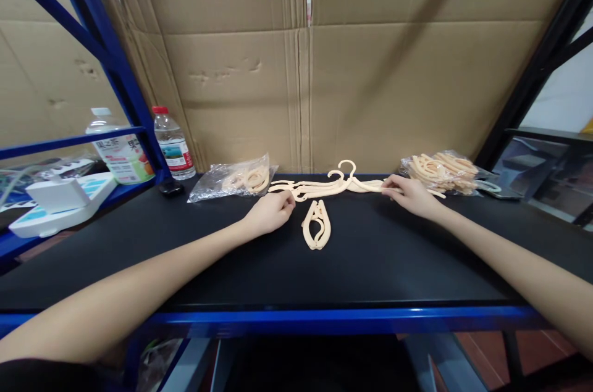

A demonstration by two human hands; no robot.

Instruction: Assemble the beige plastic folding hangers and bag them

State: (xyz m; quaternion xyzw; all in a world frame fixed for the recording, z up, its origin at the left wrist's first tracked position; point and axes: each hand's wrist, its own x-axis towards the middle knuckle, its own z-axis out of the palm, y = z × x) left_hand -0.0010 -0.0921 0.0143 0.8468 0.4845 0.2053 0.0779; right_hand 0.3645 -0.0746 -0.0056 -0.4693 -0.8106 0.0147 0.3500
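Note:
Several cream plastic clothes hangers [330, 192] lie unfolded and overlapping near the back of the black table, hooks toward the cardboard. My left hand [270, 213] is closed at their left end, its curled fingers gripping an arm of the front hanger. At the other side, my right hand [412, 196] pinches the right end of the hangers between thumb and fingers. A folded hanger [317, 225] of the same colour rests on the table between my hands, closer to me, touched by neither hand.
Behind the left hand lies a clear bag of folded hangers [248, 178]; another bagged pile [438, 171] is at the back right. A red-capped water bottle [173, 144] and a small black object [170, 187] stand left. Cardboard [417, 71] walls the back; a power strip [62, 204] lies far left.

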